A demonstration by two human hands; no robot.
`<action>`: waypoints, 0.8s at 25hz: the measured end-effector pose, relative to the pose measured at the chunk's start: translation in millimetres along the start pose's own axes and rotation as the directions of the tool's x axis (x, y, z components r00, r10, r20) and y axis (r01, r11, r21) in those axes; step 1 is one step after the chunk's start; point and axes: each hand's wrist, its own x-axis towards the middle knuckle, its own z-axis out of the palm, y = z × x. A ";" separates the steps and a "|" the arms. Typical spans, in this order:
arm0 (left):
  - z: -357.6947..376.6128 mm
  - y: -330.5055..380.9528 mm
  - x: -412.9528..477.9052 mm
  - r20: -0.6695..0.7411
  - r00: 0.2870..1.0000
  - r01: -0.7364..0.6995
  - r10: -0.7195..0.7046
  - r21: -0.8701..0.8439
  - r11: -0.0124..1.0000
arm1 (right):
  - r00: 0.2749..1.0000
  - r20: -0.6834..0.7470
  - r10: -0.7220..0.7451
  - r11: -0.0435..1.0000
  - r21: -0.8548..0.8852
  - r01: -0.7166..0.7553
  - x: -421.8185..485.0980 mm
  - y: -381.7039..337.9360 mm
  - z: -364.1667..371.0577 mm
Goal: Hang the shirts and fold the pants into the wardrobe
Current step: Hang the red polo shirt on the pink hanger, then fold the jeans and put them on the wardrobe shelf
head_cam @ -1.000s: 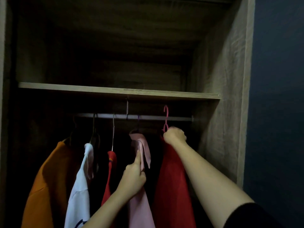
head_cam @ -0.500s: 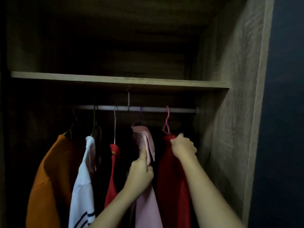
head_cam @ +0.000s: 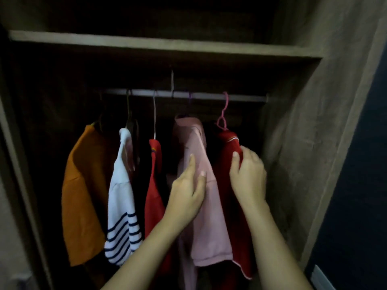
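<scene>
Head camera is looking into a tall brown wood-grain wardrobe [head_cam: 314,122], whose flat wooden shelf [head_cam: 146,43] is running across above a straight grey metal rail [head_cam: 209,95]. Five shirts are hanging from that rail in a row. From the left they are a wide orange shirt [head_cam: 83,195], a white shirt with navy striped cuffs [head_cam: 122,206], a narrow bright red shirt [head_cam: 154,197], a pale pink short-sleeved shirt [head_cam: 211,222] and, at the far right, a dark red shirt with pale edging [head_cam: 225,147].

My left hand [head_cam: 186,195] is gripping the pink shirt at chest height. Its fingers [head_cam: 191,164] are curling onto a fold of the cloth and the thumb is pressing on the front. My right hand [head_cam: 248,178] is holding the dark red shirt just below its collar, with the fingers clamping round the shoulder edge and the thumb lying on the near side. The two hands are working near each other without touching.

A thin pink plastic hanger [head_cam: 223,114] is carrying the dark red shirt, and its hook is sitting over the rail.
</scene>
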 end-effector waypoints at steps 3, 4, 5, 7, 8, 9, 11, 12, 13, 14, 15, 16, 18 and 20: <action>-24.2 -29.4 -65.2 -0.104 0.994 0.024 -0.022 0.024 0.999 | 0.977 -0.168 -0.131 0.974 0.165 0.158 -53.2 -0.2 11.0; -31.5 -44.7 -90.7 -0.116 0.989 0.097 -0.092 0.044 0.994 | 0.978 -0.133 -0.160 0.958 0.216 0.187 -76.7 -2.2 18.6; -40.4 -60.5 -118.3 -0.135 0.979 0.165 -0.153 0.078 0.983 | 0.978 -0.073 -0.194 0.942 0.265 0.206 -104.1 -7.0 28.3; -65.2 -85.7 -174.6 -0.171 0.951 0.283 -0.258 0.141 0.949 | 0.960 0.072 -0.269 0.912 0.341 0.230 -167.0 -24.6 50.0; -76.9 -94.0 -199.5 -0.182 0.933 0.342 -0.311 0.169 0.924 | 0.943 0.144 -0.300 0.903 0.362 0.232 -196.8 -33.4 57.2; -90.6 -102.4 -226.7 -0.187 0.908 0.408 -0.374 0.193 0.892 | 0.914 0.208 -0.348 0.887 0.390 0.248 -228.9 -43.3 65.0; -121.8 -118.4 -290.8 -0.220 0.823 0.563 -0.523 0.203 0.801 | 0.818 0.346 -0.459 0.837 0.477 0.268 -304.2 -66.1 73.1; -137.2 -123.9 -321.8 -0.238 0.772 0.633 -0.590 0.200 0.748 | 0.762 0.421 -0.492 0.823 0.510 0.250 -340.7 -78.5 72.6; -151.1 -130.2 -353.1 -0.263 0.726 0.686 -0.636 0.214 0.695 | 0.709 0.465 -0.530 0.804 0.542 0.245 -375.4 -90.6 70.3; -165.4 -138.1 -386.2 -0.285 0.686 0.727 -0.670 0.231 0.646 | 0.640 0.507 -0.578 0.778 0.578 0.245 -410.4 -103.5 67.4; -180.9 -144.4 -419.9 -0.297 0.626 0.780 -0.721 0.230 0.582 | 0.563 0.547 -0.620 0.755 0.612 0.237 -446.6 -115.0 62.5; -190.9 -147.8 -446.2 -0.304 0.585 0.810 -0.752 0.248 0.531 | 0.478 0.606 -0.636 0.751 0.628 0.203 -476.0 -120.5 58.4; -212.8 -161.4 -505.4 -0.344 0.471 0.881 -0.812 0.236 0.411 | 0.356 0.634 -0.686 0.720 0.663 0.205 -535.2 -136.4 53.8; -225.5 -169.3 -544.7 -0.334 0.431 0.898 -0.838 0.249 0.363 | 0.231 0.684 -0.693 0.721 0.666 0.191 -575.1 -137.5 50.9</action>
